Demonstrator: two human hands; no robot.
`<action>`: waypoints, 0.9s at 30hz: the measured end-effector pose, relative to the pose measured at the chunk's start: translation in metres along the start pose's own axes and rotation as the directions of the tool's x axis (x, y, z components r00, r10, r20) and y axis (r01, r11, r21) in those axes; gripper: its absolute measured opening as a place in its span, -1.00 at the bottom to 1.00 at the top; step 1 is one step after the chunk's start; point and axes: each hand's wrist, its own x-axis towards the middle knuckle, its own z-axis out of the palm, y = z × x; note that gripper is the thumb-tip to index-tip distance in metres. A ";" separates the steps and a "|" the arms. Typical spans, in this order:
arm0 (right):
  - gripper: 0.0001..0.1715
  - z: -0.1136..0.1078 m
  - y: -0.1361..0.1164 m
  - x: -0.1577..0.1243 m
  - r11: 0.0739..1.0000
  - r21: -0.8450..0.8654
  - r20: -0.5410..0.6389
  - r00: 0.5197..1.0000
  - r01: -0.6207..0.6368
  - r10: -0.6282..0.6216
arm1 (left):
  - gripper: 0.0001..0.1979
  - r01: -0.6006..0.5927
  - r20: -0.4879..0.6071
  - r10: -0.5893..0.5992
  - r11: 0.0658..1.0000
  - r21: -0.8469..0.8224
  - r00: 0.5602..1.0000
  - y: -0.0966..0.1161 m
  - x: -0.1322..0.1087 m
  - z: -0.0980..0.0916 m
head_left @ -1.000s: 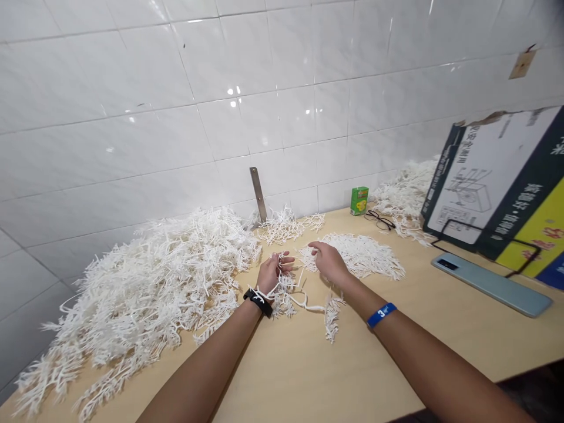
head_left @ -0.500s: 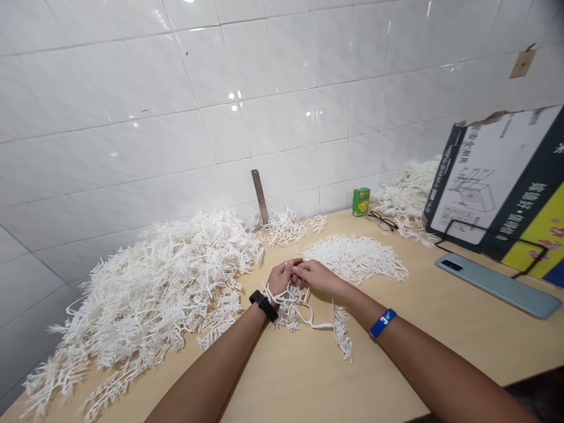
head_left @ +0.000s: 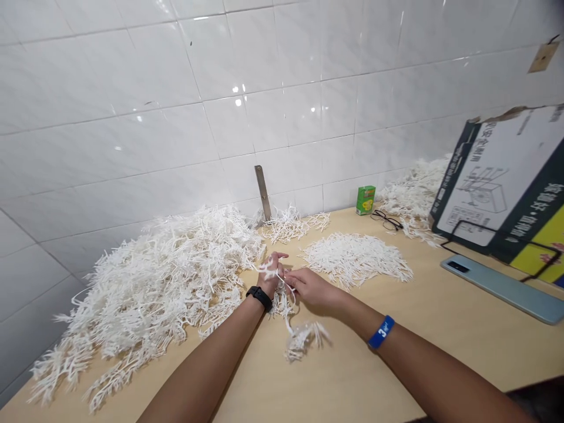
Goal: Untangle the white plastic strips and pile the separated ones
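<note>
Glossy white tile runs behind a pale wooden table (head_left: pixel 374 370), and on it lies a great drift of white plastic fringe (head_left: pixel 167 276), with a flatter pile (head_left: pixel 355 258) beyond the hands. The left hand (head_left: pixel 269 276) and right hand (head_left: pixel 312 288) are close together, their fingers pinching a thin white strand (head_left: pixel 278 273) whose fringed end (head_left: pixel 304 341) rests on the bare wood just in front of them. Small, close pinches look best here: keeping the strand taut near the fingertips should stop its spiky branches snagging the big heap beside the left hand.
</note>
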 end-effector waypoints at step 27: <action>-0.54 -0.018 0.031 0.011 0.950 -0.313 -0.068 0.997 0.021 -0.044 | -0.47 0.124 -0.030 -0.141 0.939 -0.322 0.990 0.003 0.011 0.007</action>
